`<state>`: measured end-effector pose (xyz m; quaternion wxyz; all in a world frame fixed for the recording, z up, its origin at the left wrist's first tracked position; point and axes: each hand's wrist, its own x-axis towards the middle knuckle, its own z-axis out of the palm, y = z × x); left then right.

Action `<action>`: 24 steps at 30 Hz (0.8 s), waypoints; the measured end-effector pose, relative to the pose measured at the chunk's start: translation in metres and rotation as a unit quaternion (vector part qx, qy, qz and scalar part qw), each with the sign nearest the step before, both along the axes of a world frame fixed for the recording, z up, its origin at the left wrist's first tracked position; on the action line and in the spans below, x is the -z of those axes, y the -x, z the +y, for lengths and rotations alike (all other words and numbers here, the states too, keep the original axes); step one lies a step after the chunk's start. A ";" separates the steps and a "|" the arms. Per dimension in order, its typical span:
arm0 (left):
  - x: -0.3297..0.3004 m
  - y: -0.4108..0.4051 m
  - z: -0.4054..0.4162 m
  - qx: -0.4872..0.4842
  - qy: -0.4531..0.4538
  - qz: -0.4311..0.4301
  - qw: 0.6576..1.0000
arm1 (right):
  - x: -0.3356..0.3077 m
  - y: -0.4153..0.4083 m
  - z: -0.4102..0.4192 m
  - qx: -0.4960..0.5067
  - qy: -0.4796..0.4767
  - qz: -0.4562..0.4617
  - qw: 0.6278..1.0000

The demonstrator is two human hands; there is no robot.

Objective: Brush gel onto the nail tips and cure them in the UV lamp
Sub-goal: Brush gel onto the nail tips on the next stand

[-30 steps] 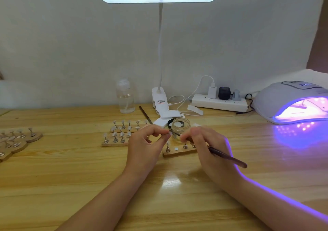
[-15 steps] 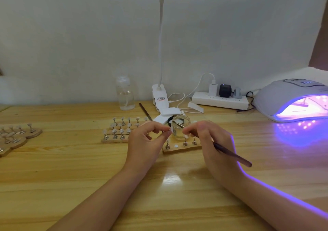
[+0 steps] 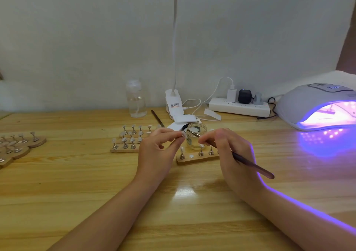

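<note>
Far left on the wooden table (image 3: 57,183) there's a bunch of round wooden stands (image 3: 28,142) with little metal pegs on them. Further in, a rectangular wooden block (image 3: 125,148) holds rows of pegs topped with pale nail tips. Behind that, a clear bottle (image 3: 135,99) sits by the wall, and a spare brush (image 3: 157,118) lies on the table next to the white clip base of the desk lamp (image 3: 174,104).

The left hand (image 3: 157,152) is pinching a small peg with a nail tip (image 3: 183,134) between thumb and fingertips, held up just beside the little glass jar (image 3: 196,138). The right hand (image 3: 229,154) grips a dark brush (image 3: 250,164) like a pen, its thin end reaching over the jar's mouth toward that tip; can't tell if the bristles actually touch it. Right in front of the jar is a smaller wooden strip (image 3: 196,158) with a few pegs standing on it.

Behind, a white power strip (image 3: 238,107) with plugs in it. Far right, the UV lamp (image 3: 317,104) is glowing purple, something blurry inside.
</note>
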<state>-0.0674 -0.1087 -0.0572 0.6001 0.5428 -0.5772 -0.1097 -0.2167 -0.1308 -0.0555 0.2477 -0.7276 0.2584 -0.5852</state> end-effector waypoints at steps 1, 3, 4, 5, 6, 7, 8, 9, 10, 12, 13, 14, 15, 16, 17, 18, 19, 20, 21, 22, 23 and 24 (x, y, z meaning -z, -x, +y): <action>0.000 0.000 0.000 0.003 0.001 0.001 1.000 | 0.000 0.000 0.000 0.007 0.006 0.007 1.000; 0.001 0.000 0.001 0.007 0.005 0.005 1.000 | 0.000 0.000 0.000 0.009 0.008 0.029 1.000; 0.001 0.000 0.001 0.007 0.008 0.007 1.000 | 0.001 0.000 0.000 0.001 -0.001 0.032 0.999; 0.002 0.000 0.000 0.007 0.010 0.009 1.000 | 0.001 0.000 0.001 -0.016 -0.017 0.021 1.000; 0.002 -0.001 0.000 0.007 0.011 0.010 1.000 | 0.001 0.000 0.001 -0.036 -0.033 -0.001 0.999; 0.002 -0.001 -0.001 0.006 0.012 0.011 1.000 | 0.001 0.000 0.002 -0.048 -0.040 -0.021 0.998; 0.002 -0.001 -0.001 0.006 0.013 0.010 1.000 | 0.001 0.001 0.001 -0.048 -0.033 -0.030 0.998; 0.003 -0.001 -0.001 0.007 0.014 0.009 1.000 | 0.001 0.001 0.001 -0.034 -0.017 -0.024 0.999; 0.003 -0.001 -0.001 0.008 0.015 0.007 1.000 | 0.001 0.001 0.000 -0.018 0.000 -0.010 1.000; 0.003 -0.002 -0.001 0.009 0.017 0.001 1.000 | 0.001 0.000 0.000 -0.006 0.003 0.013 1.000; 0.003 -0.002 -0.001 0.010 0.019 -0.001 1.000 | 0.001 0.000 0.000 -0.016 -0.010 0.010 1.000; 0.002 -0.002 -0.001 0.010 0.020 0.000 1.000 | 0.001 0.000 0.001 -0.032 -0.025 -0.005 0.999; 0.002 -0.002 -0.001 0.010 0.021 0.002 1.000 | 0.001 0.000 0.002 -0.046 -0.037 -0.025 0.998; 0.002 -0.002 -0.001 0.010 0.021 0.005 1.000 | 0.001 0.000 0.002 -0.053 -0.041 -0.042 0.997; 0.002 -0.001 -0.001 0.010 0.021 0.007 1.000 | 0.001 0.001 0.002 -0.049 -0.034 -0.047 0.997; 0.002 -0.001 -0.001 0.011 0.020 0.008 1.000 | 0.000 0.001 0.002 -0.037 -0.021 -0.039 0.998; 0.002 -0.001 -0.001 0.011 0.018 0.010 1.000 | 0.000 0.001 0.001 -0.023 -0.008 -0.025 0.999; 0.002 -0.001 -0.001 0.012 0.017 0.010 1.000 | -0.001 0.001 0.000 -0.014 -0.002 -0.011 1.000; 0.002 -0.001 -0.001 0.012 0.016 0.009 1.000 | -0.001 0.001 0.000 -0.016 -0.004 -0.003 1.000; 0.002 -0.001 -0.001 0.013 0.014 0.007 1.000 | -0.001 0.001 0.001 -0.025 -0.012 0.000 1.000; 0.002 -0.001 -0.001 0.014 0.013 0.007 1.000 | 0.000 0.000 0.002 -0.037 -0.018 -0.003 0.999; 0.002 -0.001 -0.001 0.015 0.013 0.008 1.000 | 0.000 0.000 0.003 -0.044 -0.018 -0.012 0.999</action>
